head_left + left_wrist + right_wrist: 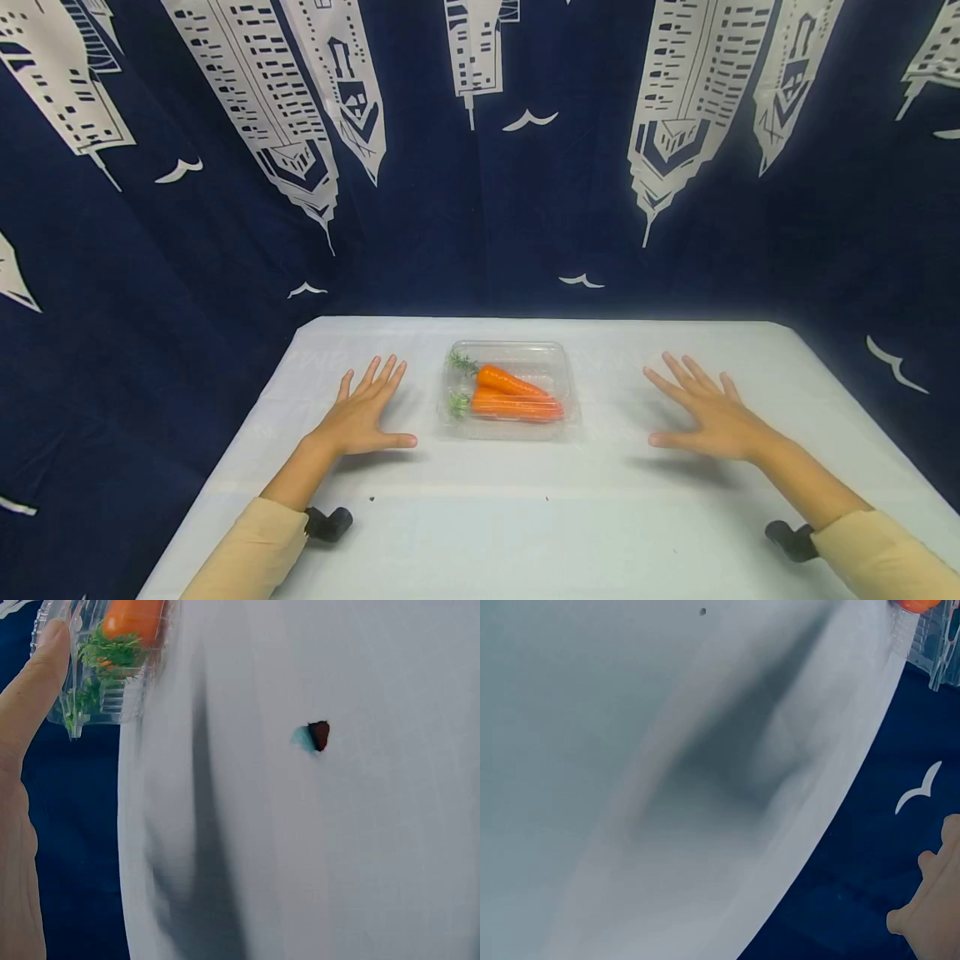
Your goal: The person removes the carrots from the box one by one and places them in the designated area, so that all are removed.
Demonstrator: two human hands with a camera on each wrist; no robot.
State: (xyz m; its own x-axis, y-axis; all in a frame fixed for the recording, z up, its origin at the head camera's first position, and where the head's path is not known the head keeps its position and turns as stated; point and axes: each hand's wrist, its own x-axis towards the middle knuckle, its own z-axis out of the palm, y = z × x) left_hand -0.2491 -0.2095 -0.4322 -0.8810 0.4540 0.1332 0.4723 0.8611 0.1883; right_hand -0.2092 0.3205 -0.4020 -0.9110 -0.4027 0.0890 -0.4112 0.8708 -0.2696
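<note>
In the middle of the table lies a clear plastic clamshell box (pixel 558 375) with orange carrots (pixel 517 406) inside, their green tops (pixel 460 405) toward the left. To the left of the box, my left hand (pixel 365 417) hovers over the table with fingers spread, holding nothing. My right hand (pixel 708 417) is likewise spread in the air, farther from the box on the right side. The left wrist view catches part of the thumb (pixel 37 682) in front of the box's corner. Only a piece of the right hand (pixel 934 900) enters the right wrist view.
A white-covered table (pixel 480 542) fills the lower area. Behind it hangs a dark blue cloth (pixel 480 233) printed with white buildings and birds. A small dark speck (pixel 319 736) lies on the cover. Black wrist devices (pixel 330 524) sit at both sleeves.
</note>
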